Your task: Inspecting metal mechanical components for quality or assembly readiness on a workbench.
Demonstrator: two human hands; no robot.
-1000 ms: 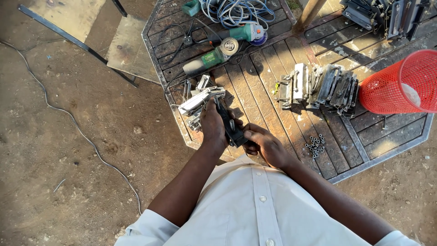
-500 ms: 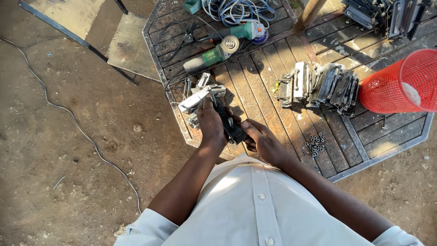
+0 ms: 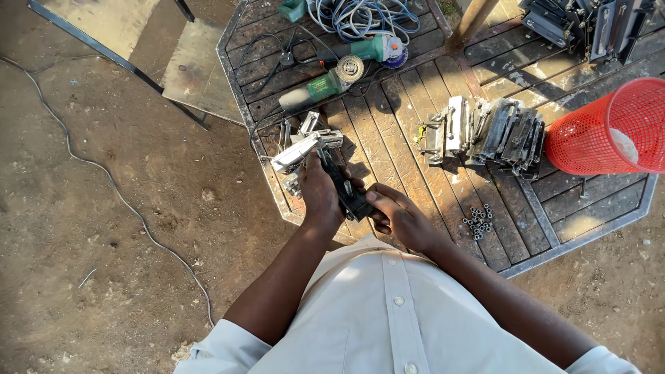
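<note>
- Outdoors, on bare dirt, stands a dark wooden-slat table [image 3: 429,90].
- Left hand [image 3: 320,197] grips a dark metal part [image 3: 344,185]; right hand [image 3: 398,216] pinches its near end.
- Finished-looking metal brackets [image 3: 485,131] stand stacked on the right — small nuts [image 3: 478,221] lie unused nearby.

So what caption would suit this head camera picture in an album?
Both hands, left hand and right hand, grip a dark metal part over a wooden worktable.
</note>
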